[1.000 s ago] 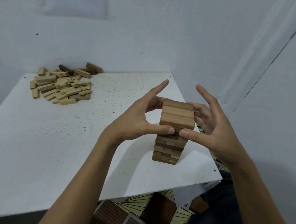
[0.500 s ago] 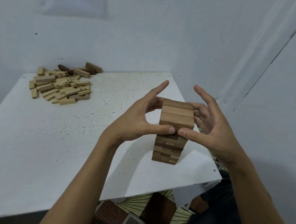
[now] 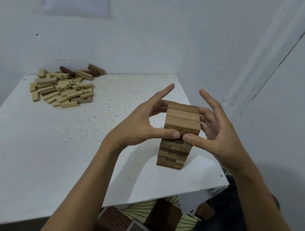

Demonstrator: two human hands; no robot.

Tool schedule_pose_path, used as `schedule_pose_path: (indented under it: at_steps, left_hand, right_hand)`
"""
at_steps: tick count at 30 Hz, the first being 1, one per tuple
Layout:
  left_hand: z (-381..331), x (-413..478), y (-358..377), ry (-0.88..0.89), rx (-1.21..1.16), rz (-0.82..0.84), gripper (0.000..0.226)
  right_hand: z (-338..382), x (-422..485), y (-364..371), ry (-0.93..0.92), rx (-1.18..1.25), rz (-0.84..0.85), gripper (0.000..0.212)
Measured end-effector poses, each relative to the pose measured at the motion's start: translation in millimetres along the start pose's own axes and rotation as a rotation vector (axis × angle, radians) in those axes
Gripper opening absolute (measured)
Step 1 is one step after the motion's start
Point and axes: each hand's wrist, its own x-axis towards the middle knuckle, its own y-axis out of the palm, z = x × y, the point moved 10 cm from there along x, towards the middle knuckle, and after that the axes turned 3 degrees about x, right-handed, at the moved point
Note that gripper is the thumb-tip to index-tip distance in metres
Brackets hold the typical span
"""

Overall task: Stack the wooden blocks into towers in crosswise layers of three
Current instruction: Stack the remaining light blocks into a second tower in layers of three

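the tower (image 3: 173,155), near the front right corner of the table (image 3: 50,151), is pinched at its upper layers by the left hand (image 3: 143,125) and right hand (image 3: 219,135), thumbs on the near face. its top blocks (image 3: 182,116) are laid left-to-right; the loose pile (image 3: 62,89), far left, is judged nearer the left hand.

The thumbs of the left hand (image 3: 139,125) and right hand (image 3: 221,134) cover a layer of the tower (image 3: 182,118) beneath its top blocks, and their far fingers vanish behind it. Marks on pale blocks in the pile (image 3: 64,91) are too small to read.
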Motion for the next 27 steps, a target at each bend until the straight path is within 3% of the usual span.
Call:
schedule_pose_path:
  at_steps: [27]
  left_hand:
    - [22, -6, 10, -0.074, 0.030, 0.049, 0.112]
  right_hand:
    - [-12, -5, 2, 0.040, 0.011, 0.016, 0.102]
